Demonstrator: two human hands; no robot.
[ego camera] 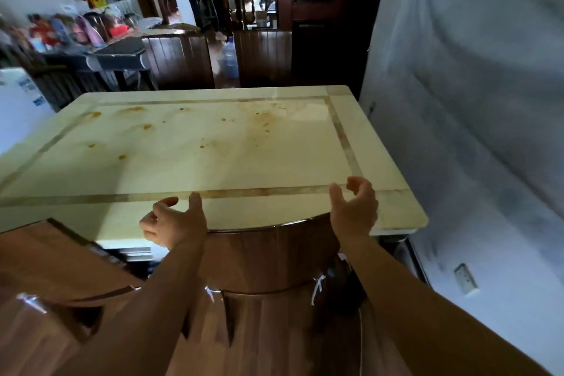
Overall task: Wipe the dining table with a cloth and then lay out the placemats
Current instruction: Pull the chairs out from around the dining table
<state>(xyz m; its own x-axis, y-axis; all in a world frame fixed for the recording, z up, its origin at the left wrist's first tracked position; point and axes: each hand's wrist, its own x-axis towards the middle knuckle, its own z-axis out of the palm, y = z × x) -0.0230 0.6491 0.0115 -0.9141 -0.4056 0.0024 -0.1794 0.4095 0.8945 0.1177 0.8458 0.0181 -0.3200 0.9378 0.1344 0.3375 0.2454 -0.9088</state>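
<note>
Cream stone table (195,143) lies directly ahead of me, its long axis running left to right across my view, with orange-brown stains (262,122) scattered mostly over the far half. My left hand (174,224) and right hand (355,207) both hover at the near edge, above a wooden chair back (268,253); both are empty, fingers loosely spread and curled around nothing. No cloth or placemats are visible, so I judge wiping has not begun. The stains sit well beyond either hand; the densest patch lies right of centre, nearer my right hand, so a forward reach past the chair will be needed.
</note>
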